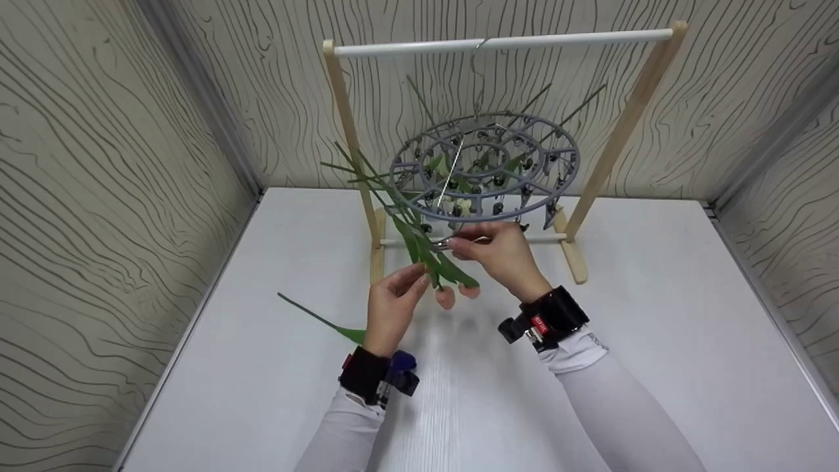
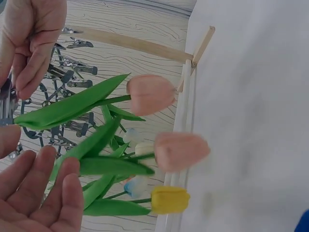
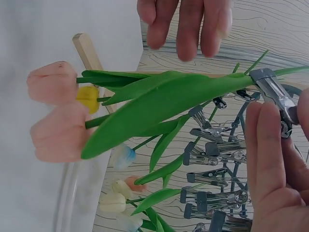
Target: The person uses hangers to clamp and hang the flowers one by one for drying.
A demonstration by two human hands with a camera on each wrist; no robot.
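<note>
My right hand (image 1: 501, 255) pinches a metal clip (image 3: 273, 92) with grey tips, which sits on the stem and leaf base of a pink tulip (image 3: 60, 133). A second pink tulip (image 2: 181, 152) hangs just beside it. My left hand (image 1: 396, 305) is by the leaves, its fingers fairly straight and spread in the left wrist view; whether a fingertip touches a leaf is hard to tell. Above the hands a round grey clip hanger (image 1: 485, 216) carries many clips and several upside-down tulips, among them a yellow tulip (image 2: 170, 199) and a blue-white tulip (image 3: 123, 157).
The hanger hooks onto the white bar (image 1: 406, 47) of a wooden stand (image 1: 619, 134) at the table's back. Another green stem (image 1: 308, 310) lies on the white table (image 1: 262, 393), partly under my left wrist. Patterned panels (image 1: 85, 196) enclose the table.
</note>
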